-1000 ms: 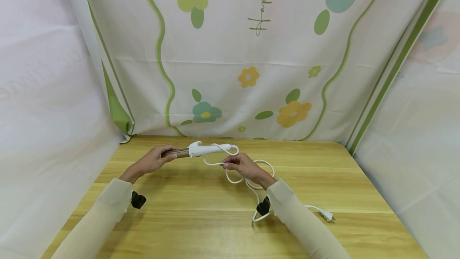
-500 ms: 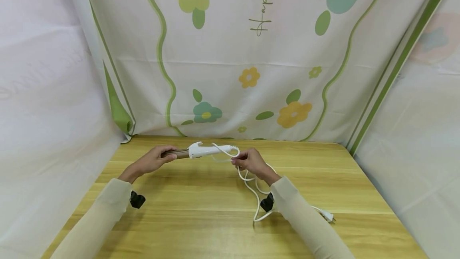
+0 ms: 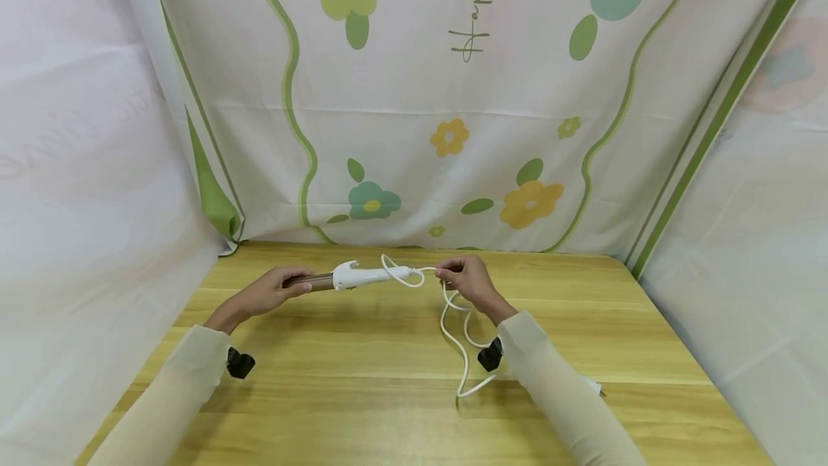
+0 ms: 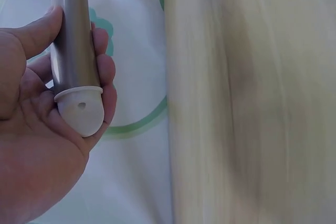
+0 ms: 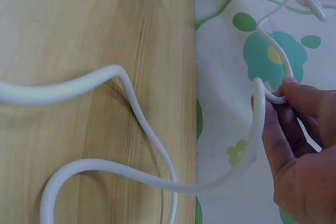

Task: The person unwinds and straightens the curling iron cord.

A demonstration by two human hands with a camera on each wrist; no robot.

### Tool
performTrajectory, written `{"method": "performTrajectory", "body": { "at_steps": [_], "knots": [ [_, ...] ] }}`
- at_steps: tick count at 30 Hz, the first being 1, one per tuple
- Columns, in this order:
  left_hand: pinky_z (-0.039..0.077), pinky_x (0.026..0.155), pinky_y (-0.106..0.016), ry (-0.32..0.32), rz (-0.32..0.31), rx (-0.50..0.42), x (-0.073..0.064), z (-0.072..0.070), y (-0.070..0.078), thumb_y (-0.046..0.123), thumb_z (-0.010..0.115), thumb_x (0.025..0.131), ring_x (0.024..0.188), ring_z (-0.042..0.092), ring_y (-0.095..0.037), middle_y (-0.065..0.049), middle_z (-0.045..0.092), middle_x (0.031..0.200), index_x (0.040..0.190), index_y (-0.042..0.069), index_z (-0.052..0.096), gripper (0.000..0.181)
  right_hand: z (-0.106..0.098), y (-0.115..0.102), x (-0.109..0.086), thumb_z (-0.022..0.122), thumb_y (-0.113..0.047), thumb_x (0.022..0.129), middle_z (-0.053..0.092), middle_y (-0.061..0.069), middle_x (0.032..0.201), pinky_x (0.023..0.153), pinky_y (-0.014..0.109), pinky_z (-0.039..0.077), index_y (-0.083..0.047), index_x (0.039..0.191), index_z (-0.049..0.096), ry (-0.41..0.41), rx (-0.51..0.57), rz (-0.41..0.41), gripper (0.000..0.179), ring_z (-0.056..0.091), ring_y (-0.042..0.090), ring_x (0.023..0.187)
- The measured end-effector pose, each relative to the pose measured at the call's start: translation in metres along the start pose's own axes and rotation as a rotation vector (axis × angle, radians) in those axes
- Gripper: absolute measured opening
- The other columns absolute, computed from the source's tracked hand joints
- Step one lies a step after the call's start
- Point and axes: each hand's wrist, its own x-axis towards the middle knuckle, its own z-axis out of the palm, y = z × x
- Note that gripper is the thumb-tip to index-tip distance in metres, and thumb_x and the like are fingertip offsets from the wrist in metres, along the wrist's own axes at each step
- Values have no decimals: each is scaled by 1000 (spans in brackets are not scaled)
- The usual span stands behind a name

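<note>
A curling iron (image 3: 365, 277) with a white handle and a bronze barrel (image 4: 76, 51) is held level above the table. My left hand (image 3: 268, 290) grips the barrel near its white rounded tip (image 4: 83, 111), thumb on one side and fingers on the other. The iron's white cord (image 3: 462, 354) loops once near the handle's end. My right hand (image 3: 471, 280) pinches the cord between thumb and fingers, a little right of the handle. In the right wrist view, the pinched cord (image 5: 236, 169) bends from the fingers down toward the table.
The rest of the cord lies in loose bends on the wooden table (image 3: 362, 408). A white plug (image 3: 591, 384) shows partly beside the right sleeve (image 3: 559, 387). Behind the table hangs a flowered curtain (image 3: 388, 92), with pale sheets at both sides.
My right hand has moved right and up, drawing the cord along and pulling the section by the handle straighter. The left hand and curling iron have shifted slightly left.
</note>
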Motion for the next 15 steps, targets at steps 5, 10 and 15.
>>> {"method": "performTrajectory", "body": {
  "at_steps": [5,10,15],
  "knots": [
    [40,65,-29,-22,-62,9,-13,-3,-4,27,51,104,76,48,-21,-13,58,95,122,4,62,31,-4,2,3,70,-14,93,72,12,88,80,48,57,-1,101,75,31,-16,2,16,69,18,75],
    [39,60,-28,-36,-104,14,-30,-6,-6,26,51,104,69,45,-15,-15,55,88,111,1,62,28,-6,1,5,68,-14,94,71,14,89,81,49,57,1,102,74,28,-41,-24,18,68,22,77],
    [37,57,-27,-25,-132,51,-49,-9,-10,25,50,105,63,41,-9,-12,53,83,108,0,61,27,-11,1,5,68,-15,94,70,14,89,81,48,57,-2,100,74,35,-72,-22,15,68,27,81]
  ]
}}
